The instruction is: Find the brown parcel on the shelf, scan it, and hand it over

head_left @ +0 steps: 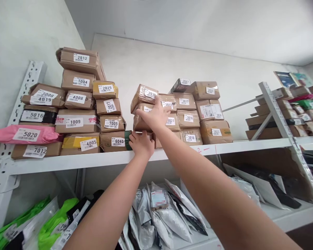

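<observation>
Carton 2030 (143, 93) just above spread right hand (157, 116), left hand (143, 144) beside carton 6040 (106, 142), grip unclear

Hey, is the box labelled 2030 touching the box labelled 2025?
Apart. The head view shows it: pale wall is visible in the gap between the box labelled 2030 and the box labelled 2025.

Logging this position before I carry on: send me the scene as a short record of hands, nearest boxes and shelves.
Left hand: at the bottom row, beside box 6040; grip unclear
Right hand: spread, in front of boxes below and right of box 2030; contact unclear
Upper shelf: stacked, labelled boxes; pink parcel 5020 toward left end
Lower shelf: pale packages around the middle, green packages leftward
</observation>
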### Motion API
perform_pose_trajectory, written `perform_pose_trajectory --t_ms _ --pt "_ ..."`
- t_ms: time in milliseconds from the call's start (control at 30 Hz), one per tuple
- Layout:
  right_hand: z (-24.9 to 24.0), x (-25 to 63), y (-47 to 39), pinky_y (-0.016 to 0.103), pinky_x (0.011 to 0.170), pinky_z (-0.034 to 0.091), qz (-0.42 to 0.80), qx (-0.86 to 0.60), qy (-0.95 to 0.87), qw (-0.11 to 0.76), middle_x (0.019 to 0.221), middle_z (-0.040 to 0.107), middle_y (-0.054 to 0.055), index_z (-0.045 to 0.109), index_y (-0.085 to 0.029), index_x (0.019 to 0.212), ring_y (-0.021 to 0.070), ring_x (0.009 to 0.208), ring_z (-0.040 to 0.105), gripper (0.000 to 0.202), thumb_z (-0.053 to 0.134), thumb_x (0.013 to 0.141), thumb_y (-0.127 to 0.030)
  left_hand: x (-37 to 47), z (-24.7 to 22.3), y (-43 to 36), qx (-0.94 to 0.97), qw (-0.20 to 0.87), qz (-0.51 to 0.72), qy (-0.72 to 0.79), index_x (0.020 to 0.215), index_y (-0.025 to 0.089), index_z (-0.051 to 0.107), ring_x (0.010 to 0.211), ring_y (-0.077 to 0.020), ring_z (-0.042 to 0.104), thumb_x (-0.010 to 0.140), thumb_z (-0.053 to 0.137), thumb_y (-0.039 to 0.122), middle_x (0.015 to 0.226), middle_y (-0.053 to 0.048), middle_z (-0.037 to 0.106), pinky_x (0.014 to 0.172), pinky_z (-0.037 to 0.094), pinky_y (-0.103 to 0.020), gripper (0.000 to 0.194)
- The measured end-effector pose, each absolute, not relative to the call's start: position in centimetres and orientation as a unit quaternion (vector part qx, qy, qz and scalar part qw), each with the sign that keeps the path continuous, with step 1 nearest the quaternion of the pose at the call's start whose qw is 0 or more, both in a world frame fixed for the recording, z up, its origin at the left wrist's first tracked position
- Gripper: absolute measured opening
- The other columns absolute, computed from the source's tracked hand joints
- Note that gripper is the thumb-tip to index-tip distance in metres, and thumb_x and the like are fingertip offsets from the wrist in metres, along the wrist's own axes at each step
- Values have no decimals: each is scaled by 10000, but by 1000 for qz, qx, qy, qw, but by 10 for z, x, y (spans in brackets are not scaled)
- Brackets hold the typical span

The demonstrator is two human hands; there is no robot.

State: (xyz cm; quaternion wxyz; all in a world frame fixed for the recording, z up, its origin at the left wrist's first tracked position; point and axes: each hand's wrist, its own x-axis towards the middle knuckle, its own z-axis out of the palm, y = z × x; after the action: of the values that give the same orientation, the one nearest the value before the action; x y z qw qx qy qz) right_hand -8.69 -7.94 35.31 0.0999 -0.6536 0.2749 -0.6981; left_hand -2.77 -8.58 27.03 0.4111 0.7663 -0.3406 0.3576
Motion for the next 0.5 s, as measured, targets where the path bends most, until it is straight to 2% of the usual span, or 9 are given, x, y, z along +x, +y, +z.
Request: perform_pose_trajectory --t_ms 133,267,333,500 --pt "360 -116 -69 491 871 465 -694 -663 260 110 1308 416 178 327 -303 1454 405 1179 449 952 731 629 -552 -28 287 -74 784 329 368 -378 1211 235 588 1242 -403 459 805 575 479 1297 -224 522 833 500 -441 474" --pt "364 -145 -61 477 860 480 -697 -660 261 99 1244 466 153 282 -269 1482 376 1166 471 953 690 672 -565 -30 303 -68 810 287 346 -378 1253 237 590 1220 -395 513 848 500 494 1317 -214 546 853 494 -434 487" --pt "368 -159 -63 476 845 494 -695 -665 255 95 1212 484 147 272 -245 1484 363 1145 495 925 647 709 -583 -31 312 -66 814 280 340 -379 1205 191 630 1166 -375 570 858 486 499 1272 -212 601 861 497 -420 486" --pt "384 -188 -91 505 829 501 -697 -686 206 45 1223 459 111 249 -267 1487 319 1085 562 789 501 824 -611 -32 330 -64 818 279 335 -376 1060 133 699 1094 -357 631 783 603 482 1136 -187 702 809 517 -370 456"
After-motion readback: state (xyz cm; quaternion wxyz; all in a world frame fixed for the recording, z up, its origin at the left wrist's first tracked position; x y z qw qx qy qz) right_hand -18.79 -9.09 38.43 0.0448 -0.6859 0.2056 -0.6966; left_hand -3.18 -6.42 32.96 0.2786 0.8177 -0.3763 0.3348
